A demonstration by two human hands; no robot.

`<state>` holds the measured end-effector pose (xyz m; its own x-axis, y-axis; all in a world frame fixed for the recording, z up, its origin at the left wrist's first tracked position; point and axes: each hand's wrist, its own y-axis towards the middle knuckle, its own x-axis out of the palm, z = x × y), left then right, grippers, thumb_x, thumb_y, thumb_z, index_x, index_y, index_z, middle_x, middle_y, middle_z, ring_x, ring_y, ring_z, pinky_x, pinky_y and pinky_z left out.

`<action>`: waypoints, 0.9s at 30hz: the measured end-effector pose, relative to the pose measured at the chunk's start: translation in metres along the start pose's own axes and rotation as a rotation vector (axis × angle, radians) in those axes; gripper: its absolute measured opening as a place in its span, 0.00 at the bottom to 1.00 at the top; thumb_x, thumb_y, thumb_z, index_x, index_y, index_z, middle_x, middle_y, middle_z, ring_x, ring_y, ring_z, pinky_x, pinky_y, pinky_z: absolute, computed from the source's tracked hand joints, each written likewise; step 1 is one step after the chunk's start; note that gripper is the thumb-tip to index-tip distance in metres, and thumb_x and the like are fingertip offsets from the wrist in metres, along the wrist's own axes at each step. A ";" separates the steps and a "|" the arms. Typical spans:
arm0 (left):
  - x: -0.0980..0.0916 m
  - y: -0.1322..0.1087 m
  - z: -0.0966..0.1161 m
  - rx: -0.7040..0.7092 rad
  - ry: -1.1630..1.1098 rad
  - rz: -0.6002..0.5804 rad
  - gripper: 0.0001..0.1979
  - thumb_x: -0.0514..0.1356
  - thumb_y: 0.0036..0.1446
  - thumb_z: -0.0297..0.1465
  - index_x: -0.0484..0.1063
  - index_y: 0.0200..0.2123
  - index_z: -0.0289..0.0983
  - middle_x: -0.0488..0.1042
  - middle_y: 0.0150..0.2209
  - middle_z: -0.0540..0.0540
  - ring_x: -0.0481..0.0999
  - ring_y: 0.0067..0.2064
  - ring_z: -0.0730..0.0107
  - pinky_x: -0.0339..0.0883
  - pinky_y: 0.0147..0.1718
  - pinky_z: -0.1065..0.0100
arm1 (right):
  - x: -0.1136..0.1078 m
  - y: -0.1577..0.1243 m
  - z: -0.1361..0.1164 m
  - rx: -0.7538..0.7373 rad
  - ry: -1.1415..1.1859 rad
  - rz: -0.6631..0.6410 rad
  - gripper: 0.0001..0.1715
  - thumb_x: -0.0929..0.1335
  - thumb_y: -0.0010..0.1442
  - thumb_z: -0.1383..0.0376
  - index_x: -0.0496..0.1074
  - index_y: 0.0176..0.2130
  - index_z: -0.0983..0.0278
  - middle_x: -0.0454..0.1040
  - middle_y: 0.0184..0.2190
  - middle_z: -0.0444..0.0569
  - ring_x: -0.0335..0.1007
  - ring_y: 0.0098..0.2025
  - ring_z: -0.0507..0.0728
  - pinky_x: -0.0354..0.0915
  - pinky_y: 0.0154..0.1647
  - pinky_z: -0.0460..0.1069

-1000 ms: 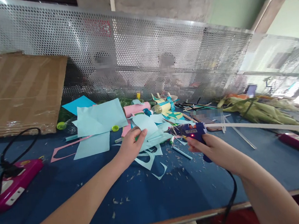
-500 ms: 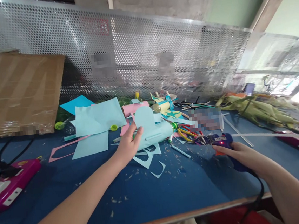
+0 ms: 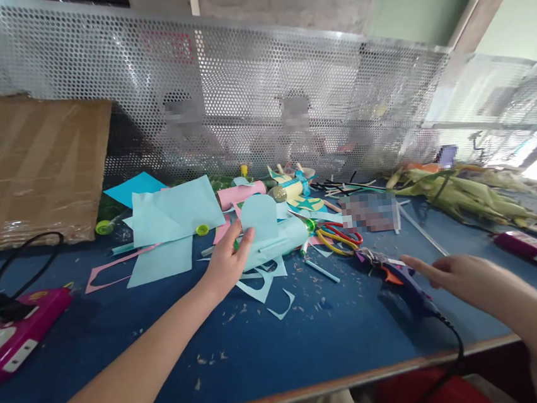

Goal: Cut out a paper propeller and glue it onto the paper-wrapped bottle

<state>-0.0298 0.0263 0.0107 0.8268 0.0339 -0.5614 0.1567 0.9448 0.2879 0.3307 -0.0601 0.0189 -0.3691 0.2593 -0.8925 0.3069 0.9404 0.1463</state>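
My left hand [image 3: 231, 256] is closed around the end of a bottle wrapped in light blue paper [image 3: 284, 241], lying on its side. A rounded light blue paper piece [image 3: 259, 218] stands up from the wrapped bottle, beside my thumb. The bottle's green neck [image 3: 310, 224] points right. On the table to the right lies a purple glue gun [image 3: 412, 286] with an orange trigger and a black cord. My right hand [image 3: 456, 275] is off its handle, index finger stretched out beside the gun's rear, the other fingers loosely bent; whether the fingertip touches it I cannot tell.
Scissors with red and yellow handles [image 3: 341, 239] lie beyond the glue gun. Paper offcuts [image 3: 257, 286] and light blue sheets [image 3: 174, 210] lie around the bottle. Magenta power strips [image 3: 29, 329] sit at both sides. Corn husks [image 3: 467, 198], cardboard [image 3: 33, 173] and a perforated metal screen [image 3: 247, 83] stand behind.
My right hand has let go of the glue gun and moved right; the gun now rests on the table, tilted down to the right. My left hand still holds the wrapped bottle.
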 end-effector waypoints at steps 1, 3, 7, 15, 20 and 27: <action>0.000 0.000 0.000 -0.021 -0.001 0.002 0.19 0.48 0.61 0.42 0.62 0.50 0.37 0.69 0.50 0.36 0.67 0.54 0.49 0.65 0.41 0.64 | -0.004 -0.001 -0.010 0.023 -0.114 -0.018 0.29 0.67 0.50 0.43 0.66 0.11 0.57 0.67 0.11 0.51 0.63 0.15 0.58 0.58 0.21 0.54; 0.000 -0.001 0.002 -0.038 -0.010 -0.005 0.22 0.48 0.60 0.42 0.61 0.53 0.36 0.66 0.55 0.35 0.64 0.58 0.48 0.65 0.44 0.63 | -0.006 -0.002 -0.041 -0.079 -0.054 0.059 0.21 0.69 0.47 0.44 0.72 0.24 0.58 0.73 0.20 0.50 0.69 0.23 0.60 0.64 0.27 0.55; -0.001 -0.004 0.005 0.002 -0.027 -0.064 0.25 0.46 0.61 0.44 0.59 0.57 0.37 0.64 0.58 0.36 0.61 0.59 0.49 0.65 0.46 0.60 | 0.017 0.000 -0.120 -0.541 0.313 0.051 0.31 0.69 0.52 0.53 0.65 0.54 0.60 0.72 0.47 0.52 0.71 0.40 0.58 0.68 0.40 0.53; 0.000 0.000 -0.004 0.197 -0.010 -0.057 0.18 0.48 0.61 0.42 0.62 0.49 0.39 0.68 0.48 0.40 0.67 0.51 0.55 0.67 0.38 0.63 | 0.048 0.026 -0.173 -0.617 0.502 -0.107 0.07 0.65 0.57 0.64 0.70 0.36 0.63 0.73 0.26 0.44 0.70 0.25 0.53 0.67 0.27 0.47; -0.003 0.001 -0.011 0.312 0.075 -0.132 0.24 0.61 0.50 0.37 0.58 0.50 0.43 0.65 0.49 0.43 0.65 0.54 0.55 0.63 0.49 0.56 | 0.055 0.036 -0.152 -0.560 0.782 -0.092 0.09 0.65 0.56 0.63 0.67 0.39 0.63 0.75 0.29 0.47 0.74 0.31 0.56 0.71 0.34 0.51; 0.001 0.003 -0.012 0.356 0.170 -0.097 0.24 0.62 0.49 0.33 0.57 0.48 0.42 0.65 0.49 0.43 0.64 0.54 0.54 0.60 0.52 0.53 | 0.075 0.027 -0.147 -0.604 0.814 -0.141 0.06 0.66 0.58 0.64 0.69 0.38 0.61 0.76 0.30 0.47 0.76 0.34 0.57 0.71 0.37 0.52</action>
<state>-0.0350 0.0331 0.0016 0.7027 0.0316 -0.7108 0.4314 0.7755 0.4610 0.1826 0.0169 0.0187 -0.9205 -0.0031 -0.3907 -0.1956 0.8693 0.4539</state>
